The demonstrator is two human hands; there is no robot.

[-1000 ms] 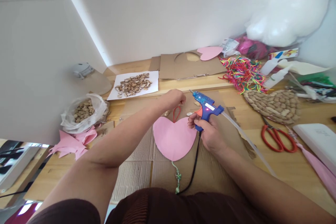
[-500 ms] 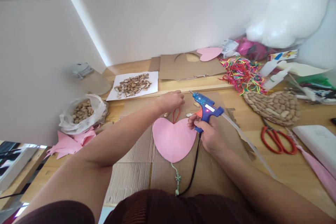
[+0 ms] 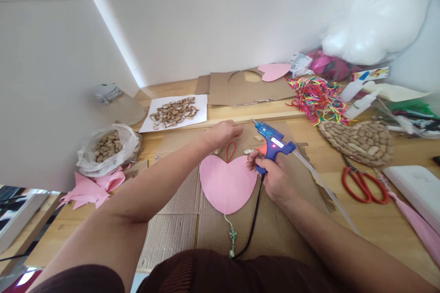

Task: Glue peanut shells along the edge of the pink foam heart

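Note:
My right hand [image 3: 275, 176] is wrapped round the handle of a blue glue gun [image 3: 273, 142] with an orange trigger and a lit red light. Its nozzle points up and left, and a clear glue stick [image 3: 325, 185] trails from its back. My left hand [image 3: 225, 133] has its fingers bent together just left of the nozzle; whatever they may pinch is hidden. Below both hands lies a pink heart [image 3: 228, 185] with a red cord loop [image 3: 231, 150] at its top and a pale green knotted cord [image 3: 232, 234] beneath. Loose peanut shell pieces [image 3: 258, 138] are scattered nearby.
Peanut shells [image 3: 177, 112] lie on white paper at the back left, beside a plastic bag of peanuts [image 3: 110, 146]. To the right are a shell-covered heart [image 3: 360, 142], red-handled scissors [image 3: 365, 185], colourful cords [image 3: 319, 98] and glue bottles [image 3: 362, 103]. Cardboard [image 3: 172, 233] covers the work surface.
The glue gun has shifted very slightly to the right with my right hand. My left hand is almost where it was, its fingers a little lower.

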